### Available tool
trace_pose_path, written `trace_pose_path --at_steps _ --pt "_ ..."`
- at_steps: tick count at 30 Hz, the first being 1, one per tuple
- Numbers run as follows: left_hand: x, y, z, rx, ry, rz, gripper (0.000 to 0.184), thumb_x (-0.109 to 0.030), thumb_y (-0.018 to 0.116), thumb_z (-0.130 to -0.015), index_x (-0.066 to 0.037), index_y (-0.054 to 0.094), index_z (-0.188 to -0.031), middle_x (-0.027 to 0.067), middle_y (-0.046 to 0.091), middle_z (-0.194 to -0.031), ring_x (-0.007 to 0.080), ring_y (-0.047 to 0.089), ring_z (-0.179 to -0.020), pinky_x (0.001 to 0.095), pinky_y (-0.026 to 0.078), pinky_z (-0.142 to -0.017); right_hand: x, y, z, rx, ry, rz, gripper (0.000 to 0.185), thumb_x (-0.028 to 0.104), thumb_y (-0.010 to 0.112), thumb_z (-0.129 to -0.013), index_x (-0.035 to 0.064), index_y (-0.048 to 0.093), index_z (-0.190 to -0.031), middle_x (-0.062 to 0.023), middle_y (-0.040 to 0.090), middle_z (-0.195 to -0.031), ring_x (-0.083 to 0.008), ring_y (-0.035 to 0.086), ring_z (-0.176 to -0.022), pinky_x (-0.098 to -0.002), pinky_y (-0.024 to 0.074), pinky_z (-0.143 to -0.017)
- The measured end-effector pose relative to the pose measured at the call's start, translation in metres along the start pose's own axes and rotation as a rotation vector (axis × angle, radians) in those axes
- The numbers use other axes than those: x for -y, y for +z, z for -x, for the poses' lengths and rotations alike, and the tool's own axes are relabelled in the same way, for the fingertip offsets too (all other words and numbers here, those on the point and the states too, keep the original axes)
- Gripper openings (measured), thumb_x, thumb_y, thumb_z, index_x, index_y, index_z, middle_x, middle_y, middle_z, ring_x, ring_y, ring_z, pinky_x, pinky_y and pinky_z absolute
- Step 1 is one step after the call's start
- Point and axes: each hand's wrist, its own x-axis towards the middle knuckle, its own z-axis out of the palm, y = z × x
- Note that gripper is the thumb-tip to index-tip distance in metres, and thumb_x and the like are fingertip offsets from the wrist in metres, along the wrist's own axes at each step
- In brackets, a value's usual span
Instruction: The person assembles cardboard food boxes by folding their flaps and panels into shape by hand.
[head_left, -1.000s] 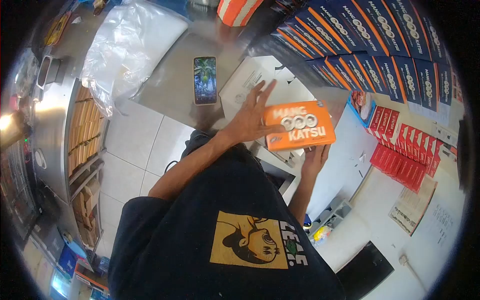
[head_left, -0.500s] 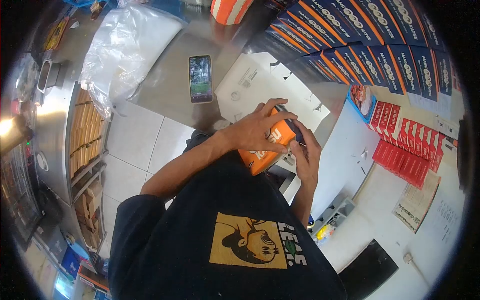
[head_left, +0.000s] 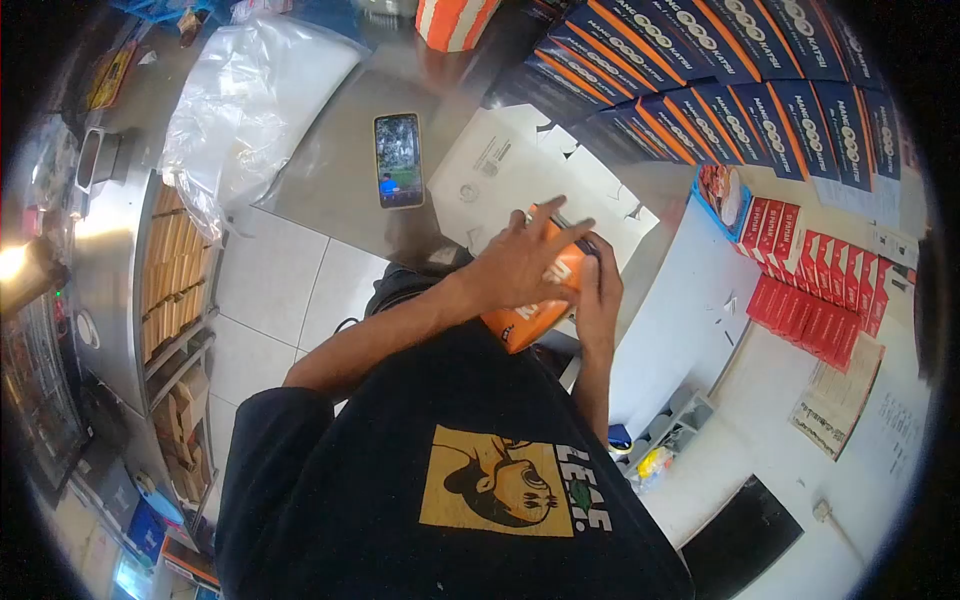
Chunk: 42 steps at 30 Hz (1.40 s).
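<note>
An orange box (head_left: 524, 322) with white lettering and a dark upper end is held close in front of my black shirt. My left hand (head_left: 515, 265) lies across its face, thumb and fingers spread over its edges. On the box's right side, my right hand (head_left: 600, 290) grips with fingers up along the dark end. Behind the hands, a flat white cardboard sheet (head_left: 520, 170) with small printing rests on the metal counter. To its left lies a phone (head_left: 399, 160) with a lit screen. My palms hide part of the box.
Stacked dark-blue and orange boxes (head_left: 770, 110) fill the back right, with red boxes (head_left: 810, 300) below them. Clear plastic bags (head_left: 265, 110) lie on the counter (head_left: 335, 150) at left. A striped orange-and-white container (head_left: 455, 22) stands at the back. Shelves (head_left: 175, 290) hold flattened cardboard at left.
My right hand has straightened somewhat and shifted slightly left against the box. The left hand's fingers have spread and moved a little across it. The phone's picture has changed.
</note>
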Motion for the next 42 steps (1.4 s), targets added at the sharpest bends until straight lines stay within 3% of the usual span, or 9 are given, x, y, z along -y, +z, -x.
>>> trace_pose_path --at_steps 4,7,10,13,19,26,33,35,42 --pt "-0.005 0.007 0.007 -0.028 0.119 -0.142 0.094 -0.052 0.077 -0.082 -0.019 0.029 -0.156 0.0218 0.014 -0.159 0.0537 0.04 -0.133 0.0595 0.047 -0.104 -0.011 0.001 -0.009 -0.167 0.119 -0.065 0.04 0.034 0.065 -0.099 0.0034 0.06 -0.123 -0.0131 0.066 -0.112 -0.0214 0.062 -0.105 -0.0357 0.048 -0.092" --pt "-0.002 0.008 0.006 -0.208 0.098 0.291 0.095 -0.039 0.078 -0.086 -0.011 0.023 -0.158 0.024 0.025 -0.157 0.0435 0.045 -0.134 0.0513 0.048 -0.104 -0.019 -0.014 -0.015 -0.165 0.168 -0.064 0.038 0.031 0.064 -0.1 0.0049 0.058 -0.127 -0.0104 0.066 -0.109 -0.0203 0.06 -0.102 -0.0341 0.0477 -0.091" --pt "-0.008 0.012 0.005 -0.107 -0.237 0.796 0.106 -0.039 0.081 -0.083 -0.001 0.015 -0.156 0.0286 0.061 -0.124 0.0391 0.06 -0.121 0.0419 0.049 -0.102 -0.013 -0.012 -0.012 -0.286 0.072 -0.18 0.047 0.035 0.06 -0.102 0.0029 0.052 -0.135 -0.013 0.062 -0.12 -0.0201 0.06 -0.107 -0.0318 0.0481 -0.094" --pt "-0.01 0.022 0.002 -0.367 -0.191 0.891 0.104 -0.034 0.082 -0.083 -0.001 0.015 -0.156 0.026 0.067 -0.111 0.0333 0.067 -0.109 0.038 0.052 -0.096 0.01 0.002 -0.005 -0.24 0.061 -0.37 0.048 0.027 0.063 -0.099 0.0044 0.047 -0.138 -0.0127 0.056 -0.128 -0.0205 0.053 -0.119 -0.0332 0.0446 -0.101" --pt "-0.019 0.022 0.001 -0.525 -0.138 0.844 0.101 -0.029 0.08 -0.086 0.0 0.012 -0.156 0.0204 0.066 -0.109 0.0306 0.068 -0.102 0.0381 0.054 -0.091 0.01 0.002 0.007 -0.144 0.154 -0.181 0.052 0.025 0.07 -0.097 0.0026 0.046 -0.138 -0.0119 0.066 -0.117 -0.019 0.065 -0.105 -0.0328 0.0526 -0.09" --pt "0.007 -0.045 -0.001 0.001 -0.176 0.388 0.077 -0.055 0.067 -0.092 -0.007 0.044 -0.147 0.0247 0.059 -0.128 0.0313 0.06 -0.121 0.0392 0.046 -0.103 0.012 -0.01 0.021 0.101 0.203 -0.156 0.065 0.023 0.076 -0.09 0.0019 0.046 -0.143 -0.0139 0.069 -0.113 -0.0183 0.068 -0.101 -0.0332 0.0546 -0.088" --pt "-0.004 -0.082 -0.01 0.506 -0.155 0.207 0.085 -0.069 0.06 -0.089 -0.012 0.041 -0.149 0.0255 0.064 -0.124 0.0383 0.064 -0.115 0.0433 0.05 -0.097 0.04 0.001 0.021 0.357 0.157 0.172 0.092 0.032 0.081 -0.082 0.008 0.032 -0.155 -0.0216 0.065 -0.127 -0.0327 0.067 -0.114 -0.0406 0.0515 -0.099" --pt "-0.008 -0.079 -0.009 0.444 -0.102 0.238 0.079 -0.067 0.062 -0.09 -0.014 0.046 -0.146 0.0229 0.067 -0.119 0.0359 0.066 -0.111 0.0426 0.051 -0.095 0.042 -0.002 0.021 0.386 0.082 0.373 0.095 0.036 0.081 -0.081 0.0091 0.03 -0.156 -0.023 0.063 -0.132 -0.0347 0.065 -0.118 -0.0417 0.0498 -0.101" --pt "0.024 -0.065 0.01 0.098 -0.042 0.472 0.037 -0.04 0.072 -0.092 -0.009 0.067 -0.112 0.0115 0.073 -0.102 0.0232 0.069 -0.098 0.0364 0.052 -0.088 -0.036 -0.008 0.066 0.222 0.162 -0.217 0.075 0.037 0.076 -0.088 0.0001 0.047 -0.146 -0.0214 0.061 -0.133 -0.0295 0.062 -0.12 -0.0388 0.0462 -0.105"
